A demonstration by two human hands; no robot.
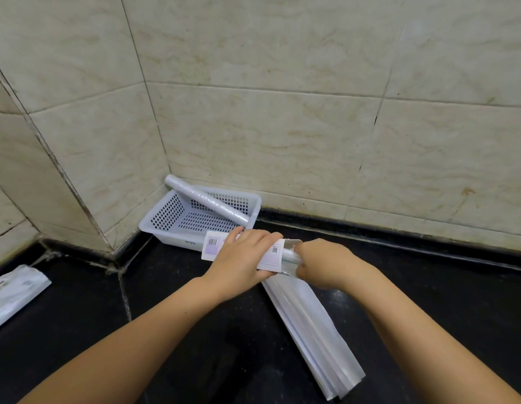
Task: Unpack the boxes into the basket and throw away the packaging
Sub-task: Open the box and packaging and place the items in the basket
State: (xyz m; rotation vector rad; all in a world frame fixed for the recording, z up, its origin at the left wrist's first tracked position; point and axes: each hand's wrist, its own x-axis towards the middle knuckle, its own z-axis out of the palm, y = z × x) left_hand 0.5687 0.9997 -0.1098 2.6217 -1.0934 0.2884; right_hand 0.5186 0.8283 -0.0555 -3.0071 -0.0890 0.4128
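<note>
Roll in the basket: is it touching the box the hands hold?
Cannot tell. In the head view the left hand covers where the roll meets the box.

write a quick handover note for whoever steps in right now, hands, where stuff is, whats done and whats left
Left hand grips the white box around its middle.
Right hand is at the box's open end, on the roll inside.
Done: one roll lies propped across the basket in the corner.
Left: get this roll out and into the basket, bin the box. Two more long packs, near and far left; full or empty, cannot tell.
</note>
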